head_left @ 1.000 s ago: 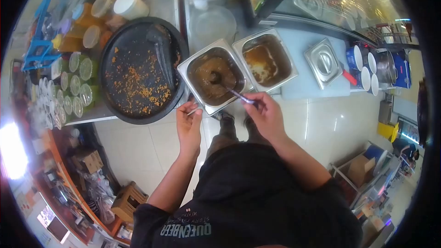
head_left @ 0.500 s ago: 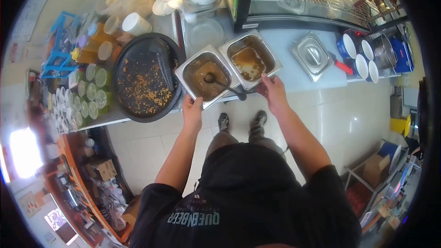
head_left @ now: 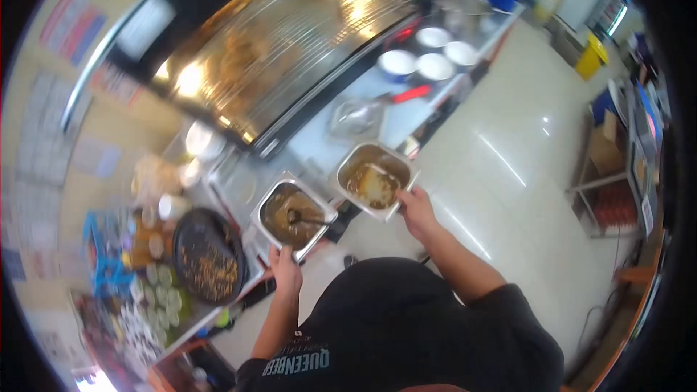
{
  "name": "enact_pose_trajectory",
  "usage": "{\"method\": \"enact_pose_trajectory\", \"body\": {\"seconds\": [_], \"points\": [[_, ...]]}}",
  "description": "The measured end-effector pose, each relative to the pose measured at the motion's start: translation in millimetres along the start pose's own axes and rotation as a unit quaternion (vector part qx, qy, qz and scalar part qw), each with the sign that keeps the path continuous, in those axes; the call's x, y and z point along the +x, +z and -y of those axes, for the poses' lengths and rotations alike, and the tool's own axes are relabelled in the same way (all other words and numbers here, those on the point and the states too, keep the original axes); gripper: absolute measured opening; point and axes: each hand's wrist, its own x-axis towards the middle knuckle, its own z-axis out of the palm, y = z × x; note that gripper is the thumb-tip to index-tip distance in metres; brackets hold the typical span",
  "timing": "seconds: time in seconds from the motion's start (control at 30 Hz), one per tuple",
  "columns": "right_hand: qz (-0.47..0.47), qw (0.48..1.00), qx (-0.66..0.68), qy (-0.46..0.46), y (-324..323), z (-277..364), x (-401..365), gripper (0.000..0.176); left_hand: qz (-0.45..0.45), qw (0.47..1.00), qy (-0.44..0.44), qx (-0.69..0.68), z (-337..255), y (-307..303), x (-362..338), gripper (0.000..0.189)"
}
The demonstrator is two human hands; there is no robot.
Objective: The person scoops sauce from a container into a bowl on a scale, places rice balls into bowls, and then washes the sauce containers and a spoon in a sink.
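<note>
My left hand [head_left: 286,270] grips the near edge of a square steel pan [head_left: 274,234] holding brown sauce, with a black ladle [head_left: 308,219] resting in it. A second steel pan [head_left: 356,200], with a thinner layer of brown liquid and pale patches, is held at its near right corner by my right hand [head_left: 415,210]. The two pans are apart, the right one a little higher in view. Fingers of both hands are closed on the rims, partly hidden under them.
A round black tray [head_left: 237,241] with brown crumbs lies left, beside lidded cups [head_left: 163,297]. Beyond the pans are a lidded steel pan [head_left: 356,117], a red-handled tool [head_left: 412,94], white-and-blue bowls [head_left: 397,64] and a lit glass cabinet [head_left: 276,51]. Tiled floor [head_left: 501,152] stretches right.
My view has turned to the right, toward the cabinet and floor. The two pans, touching or nearly so before, are now separated, the right one carried further right.
</note>
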Motion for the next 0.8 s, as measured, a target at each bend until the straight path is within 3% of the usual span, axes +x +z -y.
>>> {"method": "enact_pose_trajectory", "body": {"seconds": [0.2,0.4,0.67,0.8], "points": [[-0.063,0.993,0.057,-0.085,-181.9,109.8,-46.1,0.019,0.128,0.99,-0.049,-0.036,22.1,173.0,-33.0,0.032],[-0.197,0.969,0.056,-0.137,-339.5,217.8,-58.7,0.016,0.199,0.972,-0.115,-0.041,79.1,366.3,-53.3,0.029],[-0.315,0.923,0.126,-0.182,-500.1,329.1,1.6,0.015,0.307,0.935,-0.178,-0.015,147.9,601.0,-56.8,0.031],[-0.359,0.895,0.15,-0.217,-549.6,389.8,49.6,0.015,0.355,0.911,-0.208,-0.026,211.6,712.6,-5.8,0.032]]}}
